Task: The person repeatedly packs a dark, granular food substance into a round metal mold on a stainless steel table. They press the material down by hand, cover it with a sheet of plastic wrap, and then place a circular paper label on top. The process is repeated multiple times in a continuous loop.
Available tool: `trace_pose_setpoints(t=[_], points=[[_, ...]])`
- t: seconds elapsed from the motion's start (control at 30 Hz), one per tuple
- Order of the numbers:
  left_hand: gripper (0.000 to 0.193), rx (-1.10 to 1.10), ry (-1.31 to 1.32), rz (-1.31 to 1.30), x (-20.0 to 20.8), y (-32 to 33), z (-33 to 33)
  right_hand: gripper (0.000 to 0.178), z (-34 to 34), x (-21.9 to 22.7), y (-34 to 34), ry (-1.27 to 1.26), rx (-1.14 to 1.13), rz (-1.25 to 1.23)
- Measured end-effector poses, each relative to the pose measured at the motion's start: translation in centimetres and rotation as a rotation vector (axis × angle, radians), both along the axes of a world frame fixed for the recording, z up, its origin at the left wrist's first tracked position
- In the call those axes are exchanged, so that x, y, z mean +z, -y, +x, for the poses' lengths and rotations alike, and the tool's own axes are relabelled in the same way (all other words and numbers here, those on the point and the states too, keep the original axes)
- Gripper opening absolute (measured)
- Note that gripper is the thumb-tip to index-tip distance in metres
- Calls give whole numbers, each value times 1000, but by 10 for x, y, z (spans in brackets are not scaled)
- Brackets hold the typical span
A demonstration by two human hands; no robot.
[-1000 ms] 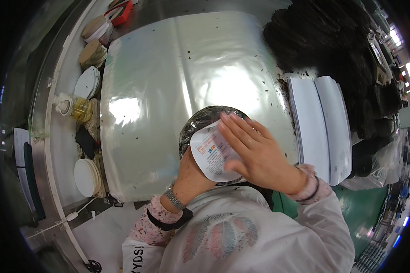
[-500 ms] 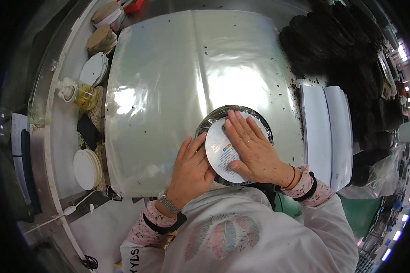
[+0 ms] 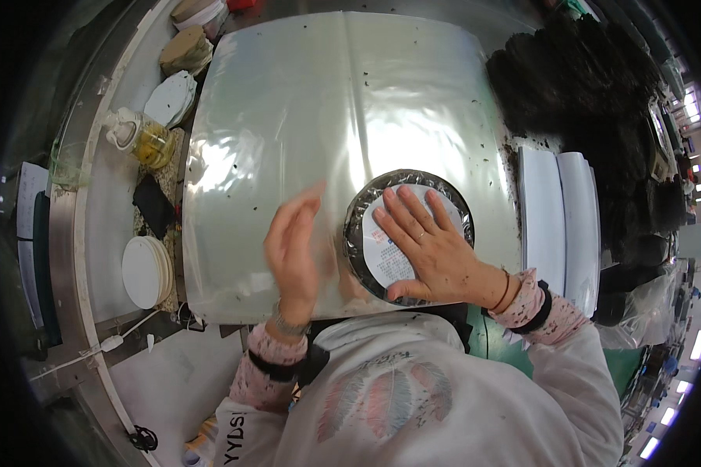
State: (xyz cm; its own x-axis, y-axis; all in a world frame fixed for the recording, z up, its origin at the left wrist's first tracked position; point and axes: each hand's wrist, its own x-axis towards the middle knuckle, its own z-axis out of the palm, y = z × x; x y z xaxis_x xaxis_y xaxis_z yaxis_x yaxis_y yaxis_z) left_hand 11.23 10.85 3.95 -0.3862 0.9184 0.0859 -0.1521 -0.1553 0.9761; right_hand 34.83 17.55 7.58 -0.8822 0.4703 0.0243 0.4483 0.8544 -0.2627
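Shiny sheeting (image 3: 288,101) underlies both hands (image 3: 290,253), the right (image 3: 438,261) on a label (image 3: 382,253).

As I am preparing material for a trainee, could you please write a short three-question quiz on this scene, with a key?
1. Multiple choice: What does the right hand lie flat on?
A) A paper stack
B) A white round label
C) A plastic bag

2. True or false: The left hand is gripping the rim of the dark, film-wrapped disc.

3. Fill in the blank: The clear bottle on the person's left holds a ____ liquid.

Key:
1. B
2. False; the left hand is apart from the disc, to its left, and holds nothing.
3. Yellow
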Motion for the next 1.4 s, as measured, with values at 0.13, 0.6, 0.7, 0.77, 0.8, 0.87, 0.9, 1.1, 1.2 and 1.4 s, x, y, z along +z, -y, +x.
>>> trace_pose_setpoints(t=[0.13,0.6,0.7,0.77,0.8,0.87,0.9,1.1,1.2,1.4], points=[[44,-71,101,-168,3,-31,51,108,-8,-2,1,35,-6,49],[43,-233,216,-357,-4,-38,41,79,3,8,16,-36,-105,80],[41,-155,-228,-280,-7,-37,53,77,4,-10,22,-55,-132,130],[37,-118,-400,-258,10,-33,59,78,8,-11,22,-52,-127,112],[35,-104,-459,-238,17,-29,62,78,11,-10,22,-50,-128,102],[31,-63,-558,-156,28,-21,69,78,14,-7,24,-42,-127,79],[30,-36,-596,-94,31,-18,75,80,17,-7,28,-47,-138,86],[30,20,-955,319,56,-7,100,74,33,-5,41,-68,-233,110],[34,26,-1115,460,74,-1,116,68,35,-11,44,-133,-278,174],[36,-96,-1099,664,99,31,142,74,16,17,30,-27,-347,489]])
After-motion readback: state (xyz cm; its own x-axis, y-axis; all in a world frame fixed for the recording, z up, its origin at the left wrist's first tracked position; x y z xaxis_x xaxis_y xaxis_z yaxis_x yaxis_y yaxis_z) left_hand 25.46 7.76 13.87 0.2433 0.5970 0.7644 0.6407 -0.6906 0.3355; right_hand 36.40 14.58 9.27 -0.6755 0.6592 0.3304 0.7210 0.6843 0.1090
